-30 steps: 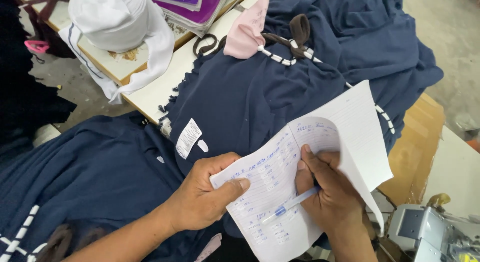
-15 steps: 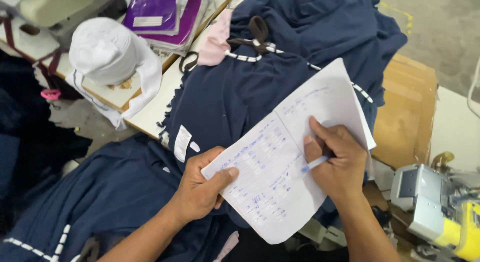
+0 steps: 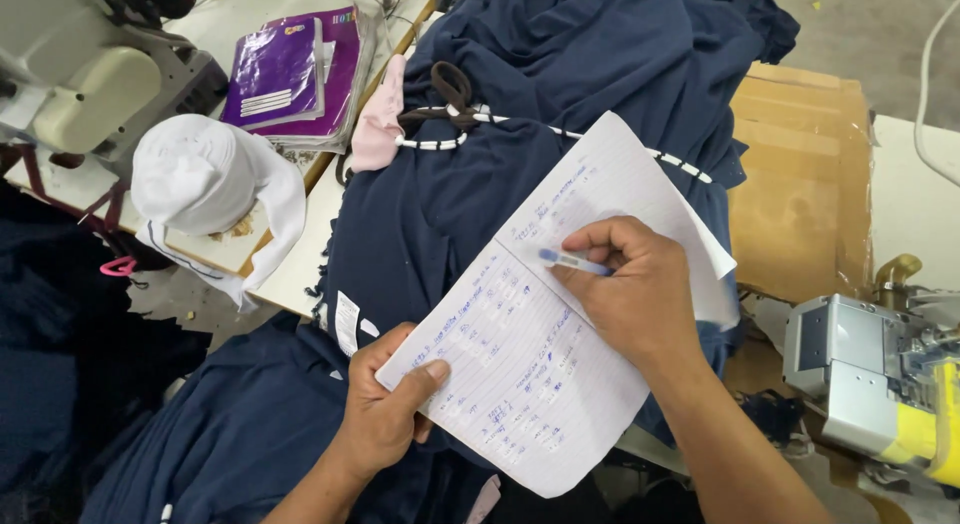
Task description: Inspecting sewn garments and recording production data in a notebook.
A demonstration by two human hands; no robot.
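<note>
- Navy garments (image 3: 520, 114), soft and heavy-looking, are sprawling across the work table (image 3: 300, 264) from far to near, serving as the cushion under my writing; they are probably giving way under pressure, so I am judging a firm surface lacking here.
- A brown cardboard box (image 3: 800, 184) is sitting to the right, flat-topped and plain, just beside the cloth.
- The lined sheet of paper (image 3: 530, 374) is resting mid-scene over the fabric: light, limp, easily creased, best held at an edge.
- My left hand (image 3: 385, 414) is pinching its near-left edge, thumb on top, fingers tucked beneath.
- My right hand (image 3: 630, 294) is curling closed around a blue pen (image 3: 565, 261), its tip lying on the page.
- A purple notebook (image 3: 285, 74), in a clear sleeve, is lying far left.
- A small white rectangular tag (image 3: 347, 322) is showing on the cloth, left of the sheet.
</note>
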